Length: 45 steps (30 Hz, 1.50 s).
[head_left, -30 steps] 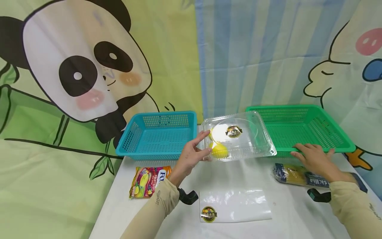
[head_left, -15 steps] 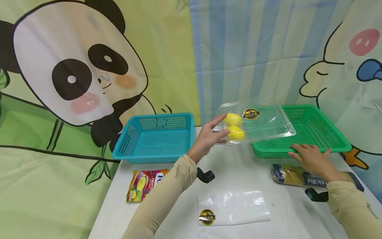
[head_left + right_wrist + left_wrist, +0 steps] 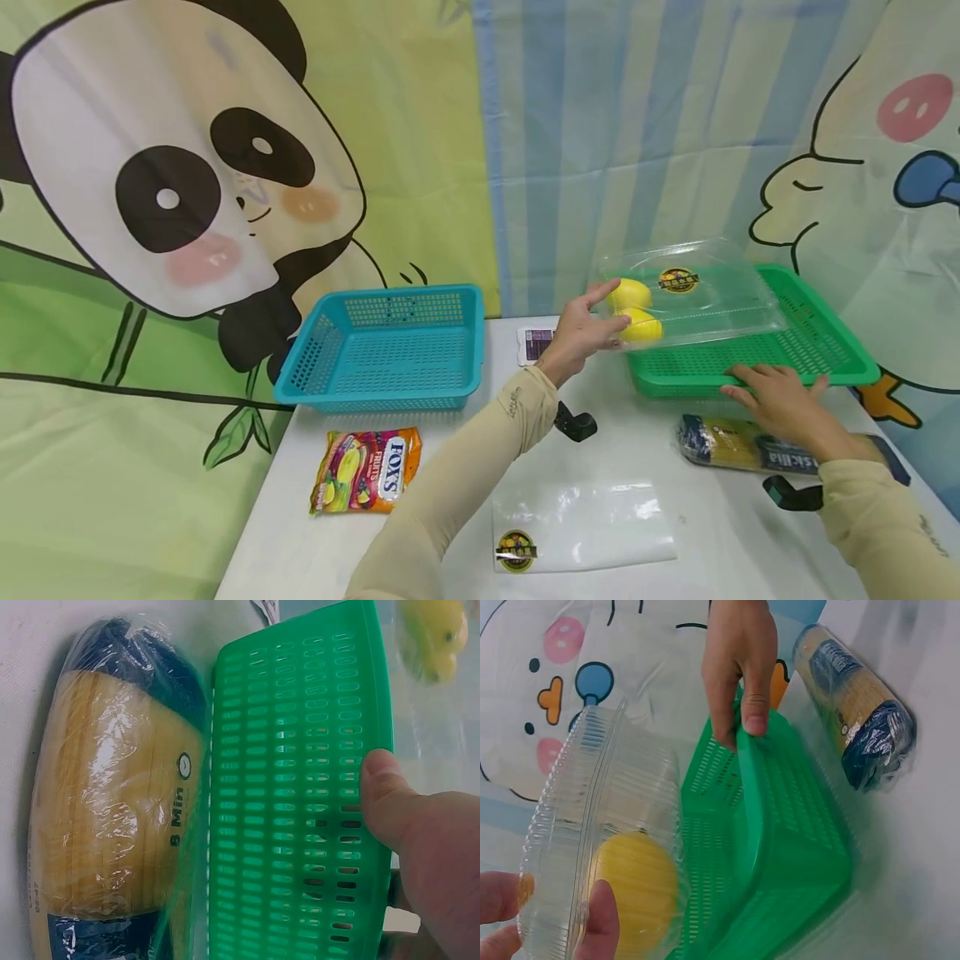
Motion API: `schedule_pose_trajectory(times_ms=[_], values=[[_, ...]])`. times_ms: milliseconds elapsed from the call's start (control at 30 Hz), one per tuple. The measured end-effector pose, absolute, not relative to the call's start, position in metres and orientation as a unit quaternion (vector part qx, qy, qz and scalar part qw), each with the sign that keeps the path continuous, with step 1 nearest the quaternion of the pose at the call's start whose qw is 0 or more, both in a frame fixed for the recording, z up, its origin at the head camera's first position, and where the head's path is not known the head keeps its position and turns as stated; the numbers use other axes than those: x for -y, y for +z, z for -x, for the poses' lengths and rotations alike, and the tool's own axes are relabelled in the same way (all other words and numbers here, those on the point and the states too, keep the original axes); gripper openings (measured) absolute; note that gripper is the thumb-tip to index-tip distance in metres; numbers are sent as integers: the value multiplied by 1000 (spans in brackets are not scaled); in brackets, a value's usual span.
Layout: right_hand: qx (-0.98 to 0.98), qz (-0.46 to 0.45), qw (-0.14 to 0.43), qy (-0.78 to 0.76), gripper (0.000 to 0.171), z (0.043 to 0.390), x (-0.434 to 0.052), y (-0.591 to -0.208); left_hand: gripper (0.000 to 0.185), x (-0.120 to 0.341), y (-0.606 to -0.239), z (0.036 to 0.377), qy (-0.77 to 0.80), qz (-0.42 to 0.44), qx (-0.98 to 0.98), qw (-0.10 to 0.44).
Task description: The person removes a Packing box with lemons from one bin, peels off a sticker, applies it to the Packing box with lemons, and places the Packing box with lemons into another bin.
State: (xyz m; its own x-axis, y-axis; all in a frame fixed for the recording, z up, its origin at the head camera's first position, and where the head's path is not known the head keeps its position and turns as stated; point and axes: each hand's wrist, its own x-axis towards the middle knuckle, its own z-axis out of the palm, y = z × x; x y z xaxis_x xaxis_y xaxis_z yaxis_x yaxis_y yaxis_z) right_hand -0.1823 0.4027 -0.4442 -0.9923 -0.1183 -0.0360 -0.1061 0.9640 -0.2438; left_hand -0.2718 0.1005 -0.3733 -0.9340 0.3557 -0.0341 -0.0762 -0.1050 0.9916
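Observation:
My left hand [image 3: 583, 335] pinches the left end of a clear plastic clamshell box [image 3: 720, 292], thumb on one side and fingers on the other. Two yellow lemon-like fruits [image 3: 641, 325] sit inside at the held end, and a round dark label is on the box. The box hangs in the air over the green basket [image 3: 832, 333], tilted. My right hand [image 3: 780, 404] grips the near rim of that basket, its thumb outside the wall in the right wrist view. A pack of spaghetti [image 3: 112, 795] lies just in front of the basket, partly under the right hand.
A blue basket [image 3: 390, 358] stands at the back left. In front of it lies a bag of Fox's fruit candy [image 3: 367, 471]. A clear plastic sheet or bag with a round label [image 3: 517, 550] lies at the near middle. A small white and purple packet [image 3: 534, 346] shows behind the left wrist.
My left hand has carried the box rightward, from between the baskets to over the green one. The small purple packet has come into view. The right hand stays on the rim.

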Motion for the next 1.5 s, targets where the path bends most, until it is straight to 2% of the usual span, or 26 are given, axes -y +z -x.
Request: schedule_pose_trajectory(times_ms=[500, 933, 1267, 1500], values=[[-991, 46, 22, -124, 60, 180, -400, -443, 64, -158, -402, 276, 710, -122, -681, 135], [-990, 49, 10, -129, 57, 181, -396, -444, 65, -182, -425, 276, 668, -100, -727, 120], [-992, 40, 8, -123, 57, 178, -397, -443, 66, -208, -424, 277, 623, -75, -773, 94], [-991, 40, 5, -125, 57, 177, -395, -446, 65, -218, -431, 279, 626, -56, -771, 104]])
